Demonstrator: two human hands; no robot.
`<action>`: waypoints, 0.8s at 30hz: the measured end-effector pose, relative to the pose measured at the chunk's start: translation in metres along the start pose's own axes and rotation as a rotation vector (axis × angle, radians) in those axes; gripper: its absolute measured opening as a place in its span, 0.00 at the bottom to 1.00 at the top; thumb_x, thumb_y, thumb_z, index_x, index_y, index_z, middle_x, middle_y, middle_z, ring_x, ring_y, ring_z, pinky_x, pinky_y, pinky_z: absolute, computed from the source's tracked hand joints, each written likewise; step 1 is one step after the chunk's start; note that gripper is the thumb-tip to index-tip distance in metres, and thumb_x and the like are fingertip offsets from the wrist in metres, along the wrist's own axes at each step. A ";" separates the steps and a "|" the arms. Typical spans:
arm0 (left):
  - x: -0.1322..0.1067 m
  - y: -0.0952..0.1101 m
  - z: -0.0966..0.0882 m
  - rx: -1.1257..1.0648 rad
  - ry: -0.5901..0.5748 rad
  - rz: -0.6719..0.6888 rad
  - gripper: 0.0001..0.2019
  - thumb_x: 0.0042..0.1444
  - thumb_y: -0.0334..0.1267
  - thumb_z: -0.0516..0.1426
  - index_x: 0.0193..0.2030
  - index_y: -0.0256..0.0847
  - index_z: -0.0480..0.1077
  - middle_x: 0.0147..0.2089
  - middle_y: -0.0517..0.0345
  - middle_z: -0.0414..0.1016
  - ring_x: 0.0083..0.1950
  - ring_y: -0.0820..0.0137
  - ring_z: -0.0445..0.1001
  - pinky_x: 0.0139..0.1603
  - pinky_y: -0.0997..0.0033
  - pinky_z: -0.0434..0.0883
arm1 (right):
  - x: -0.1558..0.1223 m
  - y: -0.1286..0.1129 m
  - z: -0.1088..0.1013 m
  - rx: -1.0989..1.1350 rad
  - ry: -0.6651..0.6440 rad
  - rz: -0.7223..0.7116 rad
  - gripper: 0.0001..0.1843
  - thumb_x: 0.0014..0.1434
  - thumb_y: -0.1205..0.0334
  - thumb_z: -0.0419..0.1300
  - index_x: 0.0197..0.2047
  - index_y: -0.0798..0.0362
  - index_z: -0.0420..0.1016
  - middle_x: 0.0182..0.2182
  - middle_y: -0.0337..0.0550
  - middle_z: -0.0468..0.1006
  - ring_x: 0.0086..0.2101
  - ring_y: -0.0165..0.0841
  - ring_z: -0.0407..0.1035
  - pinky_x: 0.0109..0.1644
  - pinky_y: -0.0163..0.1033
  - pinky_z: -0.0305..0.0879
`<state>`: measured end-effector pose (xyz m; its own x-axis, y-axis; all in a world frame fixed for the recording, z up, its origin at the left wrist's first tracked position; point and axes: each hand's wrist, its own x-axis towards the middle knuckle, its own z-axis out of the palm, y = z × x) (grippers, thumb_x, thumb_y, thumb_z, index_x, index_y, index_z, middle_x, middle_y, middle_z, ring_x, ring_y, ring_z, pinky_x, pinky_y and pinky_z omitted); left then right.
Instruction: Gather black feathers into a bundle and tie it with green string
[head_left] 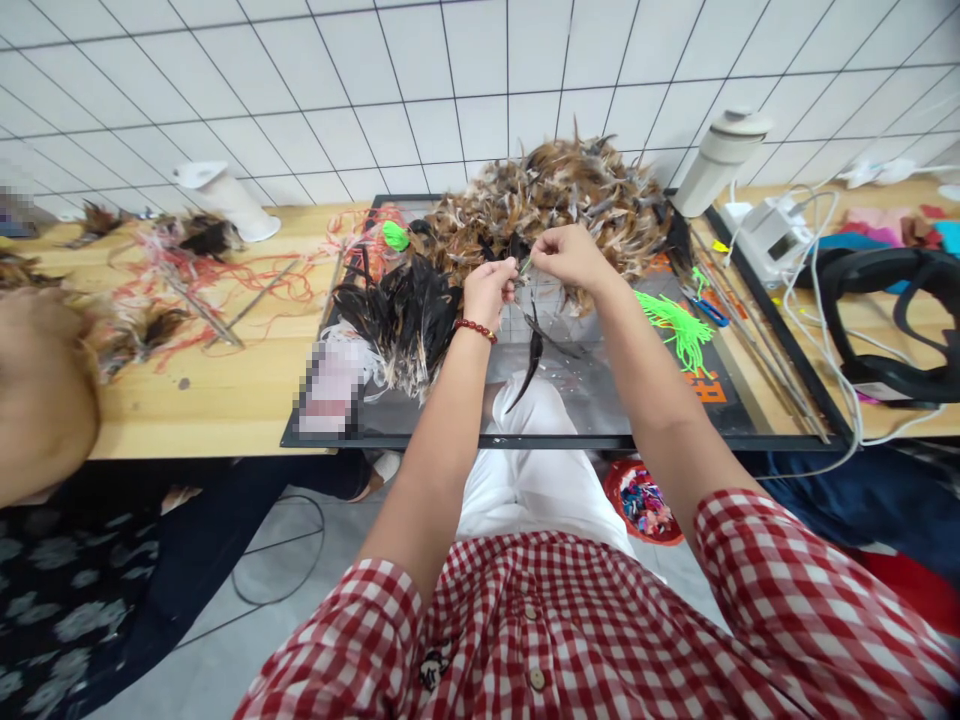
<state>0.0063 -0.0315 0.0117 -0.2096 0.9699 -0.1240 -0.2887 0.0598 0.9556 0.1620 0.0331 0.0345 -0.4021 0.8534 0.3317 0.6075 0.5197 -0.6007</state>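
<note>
My left hand, with a red bead bracelet at its wrist, is closed in a pinch. My right hand is pinched close beside it. A short bit of thin green cord runs between the two sets of fingertips. Just below them a slim black feather shows; whether it hangs from the fingers or lies on the glass, I cannot tell. Left of my left wrist lies a bunch of black feathers with white fluffy ends. Behind both hands rises a large pile of brown feathers.
Bright green cords and a blue-handled tool lie at right on the black-framed board. A bottle, power adapter and black headset stand beyond. Leftward are red strings and another person's arm.
</note>
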 end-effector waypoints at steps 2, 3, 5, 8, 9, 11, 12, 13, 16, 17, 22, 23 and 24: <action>0.001 -0.002 -0.001 0.013 -0.005 0.049 0.09 0.51 0.26 0.68 0.29 0.38 0.71 0.24 0.67 0.71 0.23 0.82 0.66 0.24 0.82 0.63 | -0.001 -0.002 -0.002 0.084 -0.024 -0.018 0.06 0.52 0.63 0.60 0.26 0.54 0.75 0.24 0.41 0.74 0.31 0.33 0.64 0.38 0.39 0.62; 0.002 -0.003 0.000 0.036 -0.017 0.074 0.09 0.49 0.23 0.67 0.30 0.37 0.73 0.24 0.67 0.71 0.23 0.82 0.67 0.24 0.82 0.64 | -0.002 -0.003 -0.003 0.114 -0.043 -0.027 0.06 0.51 0.62 0.60 0.26 0.54 0.75 0.24 0.40 0.73 0.30 0.32 0.63 0.37 0.39 0.61; 0.002 -0.005 0.001 0.085 -0.043 0.115 0.08 0.48 0.20 0.65 0.31 0.36 0.75 0.25 0.66 0.73 0.24 0.82 0.67 0.24 0.82 0.63 | -0.003 -0.007 -0.004 0.139 -0.094 -0.048 0.06 0.51 0.61 0.61 0.26 0.54 0.75 0.23 0.39 0.72 0.29 0.31 0.62 0.36 0.38 0.59; 0.002 -0.008 0.005 0.092 -0.038 0.112 0.10 0.47 0.20 0.64 0.35 0.35 0.78 0.30 0.63 0.78 0.26 0.82 0.68 0.23 0.82 0.62 | -0.006 -0.014 -0.004 0.093 -0.138 -0.060 0.06 0.49 0.61 0.60 0.26 0.54 0.75 0.23 0.39 0.72 0.29 0.30 0.62 0.36 0.38 0.57; 0.003 -0.009 0.006 0.072 -0.015 0.095 0.11 0.48 0.20 0.64 0.37 0.36 0.79 0.34 0.61 0.81 0.26 0.82 0.69 0.23 0.82 0.62 | -0.006 -0.016 -0.004 0.073 -0.146 -0.059 0.06 0.49 0.61 0.59 0.26 0.54 0.75 0.23 0.39 0.72 0.29 0.30 0.62 0.36 0.38 0.57; 0.005 -0.007 0.005 -0.003 0.028 0.051 0.12 0.50 0.22 0.64 0.41 0.37 0.79 0.40 0.59 0.84 0.27 0.82 0.70 0.23 0.82 0.61 | -0.007 -0.018 -0.004 0.048 -0.164 -0.056 0.06 0.48 0.61 0.58 0.26 0.54 0.75 0.23 0.39 0.73 0.28 0.30 0.62 0.37 0.39 0.58; 0.005 -0.006 0.004 -0.053 0.039 0.027 0.12 0.52 0.24 0.64 0.42 0.38 0.79 0.42 0.58 0.84 0.27 0.83 0.70 0.23 0.83 0.61 | -0.007 -0.017 -0.005 0.040 -0.176 -0.055 0.07 0.48 0.62 0.58 0.26 0.54 0.75 0.23 0.39 0.73 0.29 0.30 0.62 0.37 0.39 0.59; 0.005 -0.003 0.003 -0.105 0.038 0.001 0.10 0.53 0.25 0.64 0.42 0.39 0.78 0.41 0.58 0.84 0.26 0.83 0.70 0.23 0.83 0.61 | -0.007 -0.016 -0.005 0.030 -0.182 -0.053 0.07 0.48 0.62 0.58 0.26 0.54 0.75 0.23 0.39 0.73 0.29 0.31 0.63 0.38 0.39 0.59; 0.003 0.005 -0.002 -0.233 -0.019 -0.081 0.06 0.55 0.26 0.64 0.38 0.39 0.76 0.31 0.63 0.78 0.24 0.84 0.68 0.22 0.84 0.59 | -0.005 -0.010 -0.006 -0.001 -0.144 -0.051 0.07 0.49 0.62 0.58 0.26 0.55 0.75 0.24 0.40 0.73 0.29 0.31 0.64 0.39 0.39 0.59; 0.001 0.006 -0.003 -0.251 -0.040 -0.096 0.06 0.55 0.25 0.63 0.37 0.39 0.75 0.28 0.65 0.75 0.23 0.84 0.68 0.21 0.83 0.59 | -0.004 -0.008 -0.006 -0.002 -0.119 -0.054 0.07 0.49 0.62 0.59 0.26 0.55 0.75 0.24 0.41 0.73 0.29 0.31 0.64 0.39 0.39 0.60; -0.004 0.005 -0.001 -0.035 -0.062 -0.025 0.07 0.53 0.22 0.65 0.31 0.36 0.75 0.21 0.67 0.70 0.21 0.83 0.65 0.20 0.82 0.60 | -0.002 -0.005 -0.005 0.092 -0.062 -0.127 0.06 0.53 0.61 0.60 0.27 0.54 0.74 0.23 0.39 0.71 0.29 0.30 0.61 0.37 0.37 0.58; -0.004 0.003 0.000 0.034 -0.069 0.005 0.07 0.53 0.22 0.66 0.30 0.36 0.75 0.21 0.67 0.70 0.20 0.83 0.65 0.20 0.82 0.61 | -0.002 -0.004 -0.004 0.118 -0.080 -0.147 0.06 0.53 0.61 0.61 0.27 0.54 0.74 0.23 0.38 0.71 0.29 0.29 0.61 0.36 0.37 0.58; -0.003 0.002 0.001 0.086 -0.068 0.036 0.07 0.53 0.23 0.66 0.29 0.36 0.74 0.20 0.67 0.70 0.20 0.82 0.64 0.20 0.82 0.60 | -0.002 -0.004 -0.003 0.145 -0.098 -0.164 0.06 0.54 0.62 0.61 0.28 0.54 0.75 0.24 0.37 0.71 0.29 0.29 0.60 0.36 0.37 0.58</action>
<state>0.0071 -0.0342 0.0143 -0.1532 0.9855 -0.0734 -0.2002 0.0418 0.9789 0.1623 0.0298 0.0380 -0.5562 0.7466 0.3650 0.4270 0.6336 -0.6452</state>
